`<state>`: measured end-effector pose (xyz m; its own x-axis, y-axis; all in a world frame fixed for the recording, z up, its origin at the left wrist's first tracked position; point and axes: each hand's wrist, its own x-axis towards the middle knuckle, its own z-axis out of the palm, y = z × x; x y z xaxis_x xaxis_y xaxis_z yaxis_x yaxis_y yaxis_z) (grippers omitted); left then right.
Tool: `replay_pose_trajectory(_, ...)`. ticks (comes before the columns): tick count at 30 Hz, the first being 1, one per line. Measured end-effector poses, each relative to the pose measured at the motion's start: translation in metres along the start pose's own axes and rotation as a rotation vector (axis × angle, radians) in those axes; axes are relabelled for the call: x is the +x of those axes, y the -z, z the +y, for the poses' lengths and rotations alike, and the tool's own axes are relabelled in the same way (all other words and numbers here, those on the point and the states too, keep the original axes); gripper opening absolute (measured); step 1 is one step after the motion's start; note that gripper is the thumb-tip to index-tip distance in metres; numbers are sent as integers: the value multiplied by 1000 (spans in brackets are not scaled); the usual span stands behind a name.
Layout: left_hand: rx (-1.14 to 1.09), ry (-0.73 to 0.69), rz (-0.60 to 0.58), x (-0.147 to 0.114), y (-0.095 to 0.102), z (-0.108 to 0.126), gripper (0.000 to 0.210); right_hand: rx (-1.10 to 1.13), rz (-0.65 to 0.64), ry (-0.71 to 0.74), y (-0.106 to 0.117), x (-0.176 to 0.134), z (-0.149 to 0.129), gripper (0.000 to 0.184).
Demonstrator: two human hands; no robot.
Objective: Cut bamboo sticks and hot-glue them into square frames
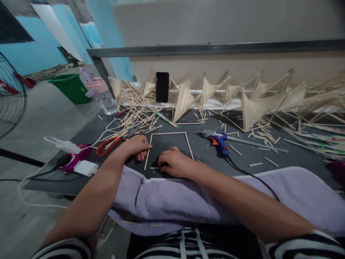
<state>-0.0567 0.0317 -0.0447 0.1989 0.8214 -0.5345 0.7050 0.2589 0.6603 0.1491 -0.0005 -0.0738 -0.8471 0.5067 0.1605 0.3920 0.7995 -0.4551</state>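
Thin wooden sticks (168, 133) lie on the dark table as a square outline, its back and two sides in plain sight. My left hand (138, 146) pinches the left side stick (148, 157) near its middle. My right hand (174, 162) is curled over a near stick (154, 168) at the front of the outline. Most of that stick is hidden under the hand. Right of the outline lies a blue glue gun (221, 144) with an orange trigger and a glue stick in its back. Red-handled scissors (107, 145) are beside my left wrist.
Loose sticks (134, 115) are heaped at the back left. Twisted stick structures (253, 108) line the back, with a black phone (162, 87) upright among them. A water bottle (104, 95) and a purple power strip (75, 158) are on the left. A lilac cloth (183, 201) covers the front edge.
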Motion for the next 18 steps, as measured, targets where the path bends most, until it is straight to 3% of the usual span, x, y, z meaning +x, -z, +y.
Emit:
replay_pose_trajectory(6, 47, 34, -15, -5, 3, 1, 34, 19, 3, 0, 0, 0, 1, 9)
replay_pose_trajectory(12, 187, 31, -248, -16, 17, -8, 23, 48, 13, 25, -2, -1, 5, 8)
replay_pose_trajectory(18, 279, 1, -324, -18, 19, -11, 17, 60, 14, 27, -4, 0, 6, 8)
